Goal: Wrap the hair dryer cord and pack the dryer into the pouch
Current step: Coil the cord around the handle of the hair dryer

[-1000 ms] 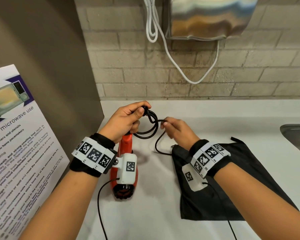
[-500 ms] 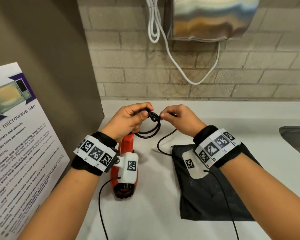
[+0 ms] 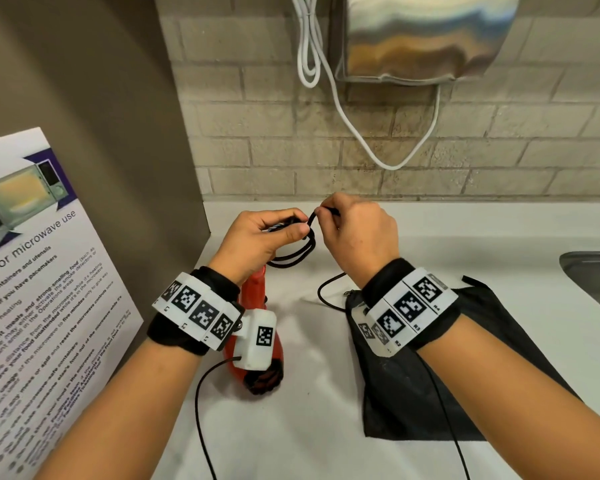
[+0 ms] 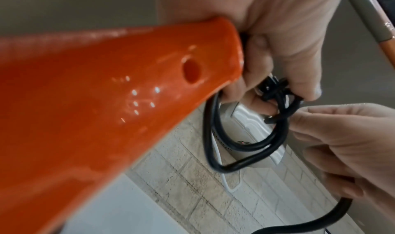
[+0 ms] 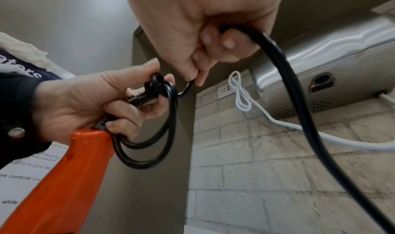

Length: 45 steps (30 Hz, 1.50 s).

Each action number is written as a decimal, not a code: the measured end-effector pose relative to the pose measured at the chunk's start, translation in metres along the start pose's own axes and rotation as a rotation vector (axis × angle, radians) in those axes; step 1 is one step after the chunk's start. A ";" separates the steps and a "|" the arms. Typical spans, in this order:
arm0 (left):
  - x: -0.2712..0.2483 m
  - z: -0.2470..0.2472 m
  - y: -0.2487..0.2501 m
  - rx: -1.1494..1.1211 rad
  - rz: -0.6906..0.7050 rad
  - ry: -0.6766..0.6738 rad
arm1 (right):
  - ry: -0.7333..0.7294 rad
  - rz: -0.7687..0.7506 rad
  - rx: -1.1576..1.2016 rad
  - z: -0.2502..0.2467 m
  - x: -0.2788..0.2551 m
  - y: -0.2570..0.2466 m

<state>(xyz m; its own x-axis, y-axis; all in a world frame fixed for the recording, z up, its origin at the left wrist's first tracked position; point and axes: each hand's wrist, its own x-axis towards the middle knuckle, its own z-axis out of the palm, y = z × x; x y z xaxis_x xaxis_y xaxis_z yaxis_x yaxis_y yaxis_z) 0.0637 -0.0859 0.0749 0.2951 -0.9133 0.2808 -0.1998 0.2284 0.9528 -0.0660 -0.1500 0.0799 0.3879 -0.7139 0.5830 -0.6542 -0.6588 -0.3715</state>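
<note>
Currently, stage: cord-wrapping was under way; packing had not begun.
Left hand (image 3: 257, 237): fingers and thumb were curled round the gathered loops of the black cord (image 3: 293, 254) at the handle end of the orange hair dryer (image 3: 253, 299), clamping coils and handle together, as the right wrist view showed.
Right hand (image 3: 357, 233): fingertips were pinched on the free run of cord just beside the left hand's bundle, with the rest trailing down past the wrist toward the counter (image 3: 430, 230).
Dryer position: held tilted, handle up in the left hand and barrel pointing down toward the counter; whether the barrel touched the surface could not be told.
Pouch (image 3: 413, 393): the black pouch lay flat on the counter under the right forearm, its mouth toward the hands and apparently not spread open.
Risk, coils: the loops hung loosely, so easing the left grip to accept the next turn would likely let them spring apart.
Risk, slack: the trailing cord lay near the pouch and could snag its drawstring or drag it along.
Risk, tension: pulling the pinch hard could tug the bundle out of the left fingers.
Risk, packing: a loose, untucked end would probably unwind while entering the pouch.
</note>
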 end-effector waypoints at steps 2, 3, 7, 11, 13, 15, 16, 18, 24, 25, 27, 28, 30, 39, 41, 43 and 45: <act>0.000 0.002 0.001 -0.004 0.005 0.031 | 0.013 -0.012 -0.001 -0.001 0.000 -0.002; 0.000 0.003 0.001 -0.007 0.001 0.043 | 0.024 -0.019 0.004 -0.002 0.000 -0.002; 0.001 0.000 -0.001 -0.003 -0.012 0.061 | 0.134 -0.072 0.080 -0.003 -0.003 -0.004; 0.000 -0.001 0.000 0.049 -0.009 -0.031 | 0.253 -0.154 0.138 0.000 -0.002 -0.006; 0.000 0.000 0.002 0.074 -0.010 -0.086 | 0.259 -0.187 0.140 0.001 0.001 -0.005; 0.000 0.003 0.002 0.112 -0.007 -0.140 | 0.248 -0.214 0.158 0.001 0.002 -0.003; 0.001 0.004 0.002 0.126 -0.005 -0.161 | 0.241 -0.227 0.177 0.001 0.002 -0.003; 0.002 0.005 -0.001 0.139 -0.003 -0.188 | 0.243 -0.264 0.199 0.000 0.001 -0.002; 0.002 0.009 0.001 0.164 0.002 -0.167 | 0.164 -0.324 0.235 -0.010 0.006 0.011; 0.002 0.010 0.002 0.158 0.002 -0.167 | 0.133 -0.325 0.250 -0.012 0.008 0.015; 0.003 0.014 0.002 0.145 0.000 -0.184 | 0.070 -0.335 0.275 -0.014 0.009 0.022; 0.003 0.016 0.001 0.140 -0.002 -0.193 | 0.039 -0.332 0.291 -0.015 0.008 0.025; 0.003 0.020 0.000 0.130 -0.004 -0.193 | -0.014 -0.316 0.338 -0.018 0.008 0.033; 0.009 0.020 -0.008 0.082 -0.002 -0.119 | -0.344 0.258 0.153 0.027 -0.031 0.121; 0.009 0.020 -0.008 0.072 0.009 -0.106 | -0.727 0.313 -0.101 0.045 -0.046 0.136; 0.011 0.019 -0.009 0.061 0.014 -0.082 | -0.909 0.289 -0.265 0.056 -0.056 0.141; 0.014 0.015 -0.011 0.037 0.017 -0.061 | -0.969 0.324 -0.306 0.061 -0.061 0.141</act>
<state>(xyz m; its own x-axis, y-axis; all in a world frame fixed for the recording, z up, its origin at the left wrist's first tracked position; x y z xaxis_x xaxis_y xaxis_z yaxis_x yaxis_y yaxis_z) 0.0555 -0.1065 0.0671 0.2340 -0.9284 0.2887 -0.2391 0.2329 0.9426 -0.1424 -0.2142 -0.0526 0.4290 -0.8172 -0.3849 -0.9018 -0.4120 -0.1303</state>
